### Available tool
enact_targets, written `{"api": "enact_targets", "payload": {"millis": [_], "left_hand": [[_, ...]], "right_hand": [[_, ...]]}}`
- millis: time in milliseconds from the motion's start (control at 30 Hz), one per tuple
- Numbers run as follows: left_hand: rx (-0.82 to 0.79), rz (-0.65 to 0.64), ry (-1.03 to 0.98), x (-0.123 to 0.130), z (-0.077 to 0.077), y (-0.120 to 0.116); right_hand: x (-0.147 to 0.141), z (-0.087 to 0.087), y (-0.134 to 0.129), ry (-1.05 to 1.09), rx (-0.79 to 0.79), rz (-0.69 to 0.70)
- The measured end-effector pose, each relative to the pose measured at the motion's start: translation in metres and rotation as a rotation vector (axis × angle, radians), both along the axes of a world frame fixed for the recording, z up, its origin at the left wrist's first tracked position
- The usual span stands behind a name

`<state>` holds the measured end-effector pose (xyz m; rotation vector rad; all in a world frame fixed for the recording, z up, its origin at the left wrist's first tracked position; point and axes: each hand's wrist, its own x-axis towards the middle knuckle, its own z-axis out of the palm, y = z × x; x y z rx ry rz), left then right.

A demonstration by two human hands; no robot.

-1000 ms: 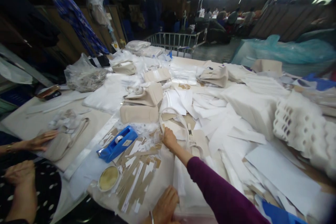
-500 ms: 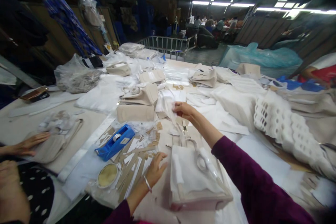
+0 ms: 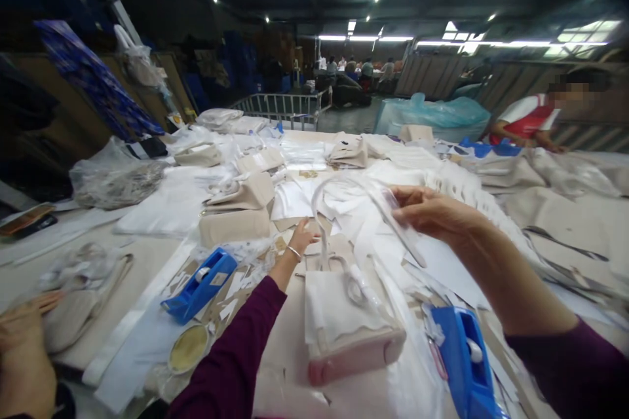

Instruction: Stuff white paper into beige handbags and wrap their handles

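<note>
A light beige handbag (image 3: 351, 321), partly covered with white sheet, lies on the table before me. Its long pale strap (image 3: 361, 184) is looped upward, and my right hand (image 3: 422, 209) pinches the strap's wrapped right part above the bag. My left hand (image 3: 302, 239) reaches out beyond the bag, beside the strap's left side; its fingers look spread, and nothing shows in them. Close behind that hand is a white paper (image 3: 289, 201). Another beige bag (image 3: 236, 222) stands to the left of it.
Blue tape dispensers sit at left (image 3: 200, 285) and right (image 3: 464, 360). A round tin (image 3: 189, 348) is near paper scraps. Another person's hands touch a beige piece (image 3: 73, 314) at far left. A person in a red apron (image 3: 525, 119) works at far right.
My right hand has moved right and raised the strap into a loop. My left hand has moved forward, past the bag. The view has swung right, showing the right tape dispenser.
</note>
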<state>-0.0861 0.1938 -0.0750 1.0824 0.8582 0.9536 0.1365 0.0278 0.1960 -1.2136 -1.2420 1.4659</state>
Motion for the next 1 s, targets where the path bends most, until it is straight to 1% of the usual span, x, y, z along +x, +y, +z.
{"api": "enact_targets", "payload": {"millis": [67,133,233,300,367,400,467,533,633,700,733,800,867,967,1000], "left_hand": [[0.024,-0.157,-0.089,0.009,0.012,0.006],[0.053,-0.332,-0.118,0.016,0.024,0.01],[0.121,-0.539,-0.029,0.026,0.042,0.007],[0.203,-0.622,0.085,0.033,0.051,0.001],[0.294,-0.618,0.208,0.042,0.056,-0.009],[0.333,-0.584,0.256,0.047,0.057,-0.014],[0.384,-0.476,0.316,0.055,0.058,-0.026],[0.397,-0.342,0.354,0.061,0.058,-0.036],[0.369,-0.123,0.388,0.064,0.059,-0.045],[0.304,-0.028,0.385,0.061,0.061,-0.048],[0.257,-0.009,0.375,0.057,0.062,-0.051],[0.147,-0.042,0.337,0.05,0.063,-0.06],[0.034,-0.138,0.277,0.045,0.065,-0.075],[-0.114,-0.297,0.186,0.052,0.072,-0.11],[-0.184,-0.377,0.12,0.058,0.077,-0.123]], "right_hand": [[0.019,0.004,-0.028,-0.061,-0.027,0.002],[0.037,0.007,-0.054,-0.146,-0.057,0.023],[0.064,0.013,-0.087,-0.342,-0.095,0.035],[0.079,0.018,-0.105,-0.494,-0.067,0.013],[0.09,0.022,-0.12,-0.646,0.03,-0.003],[0.093,0.023,-0.128,-0.731,0.096,-0.012],[0.094,0.021,-0.141,-0.921,0.257,-0.052],[0.088,0.013,-0.154,-1.138,0.437,-0.114],[0.068,-0.007,-0.166,-1.444,0.68,-0.222],[0.051,-0.018,-0.166,-1.593,0.783,-0.29],[0.041,-0.022,-0.164,-1.65,0.815,-0.314],[0.024,-0.027,-0.154,-1.745,0.836,-0.338],[0.013,-0.031,-0.14,-1.815,0.83,-0.351],[0.005,-0.04,-0.119,-1.859,0.841,-0.369],[0.004,-0.045,-0.114,-1.867,0.848,-0.371]]}}
